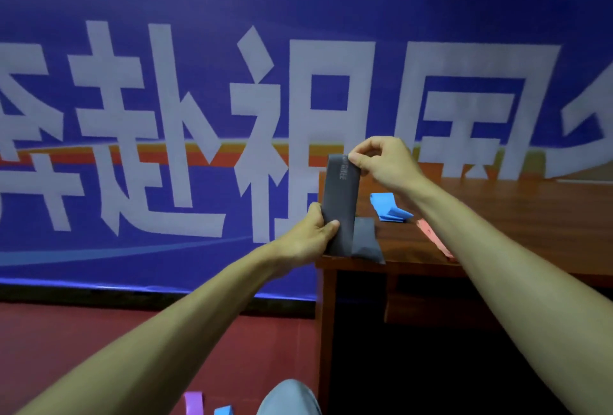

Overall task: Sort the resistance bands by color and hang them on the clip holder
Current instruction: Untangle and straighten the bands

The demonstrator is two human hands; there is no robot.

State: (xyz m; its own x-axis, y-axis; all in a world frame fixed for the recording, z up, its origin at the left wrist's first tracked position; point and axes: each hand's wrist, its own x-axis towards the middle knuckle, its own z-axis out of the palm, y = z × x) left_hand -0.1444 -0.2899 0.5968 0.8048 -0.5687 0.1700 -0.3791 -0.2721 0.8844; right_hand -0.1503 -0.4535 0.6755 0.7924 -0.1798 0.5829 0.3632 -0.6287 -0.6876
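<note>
A dark grey resistance band (341,195) stands upright above the left corner of the brown table (497,212). My right hand (378,162) pinches its top edge, and my left hand (313,235) grips its lower part from the left. Its bottom rests by another grey band (366,242) lying flat on the table corner. A folded blue band (388,207) lies further back on the table, and a red band (434,238) lies to its right, partly hidden by my right forearm. No clip holder is in view.
A blue banner wall (199,99) with large white characters fills the background. On the red floor (83,341) at the bottom lie a purple band (194,403) and a blue band (224,410). My grey trouser knee (288,398) shows at the bottom.
</note>
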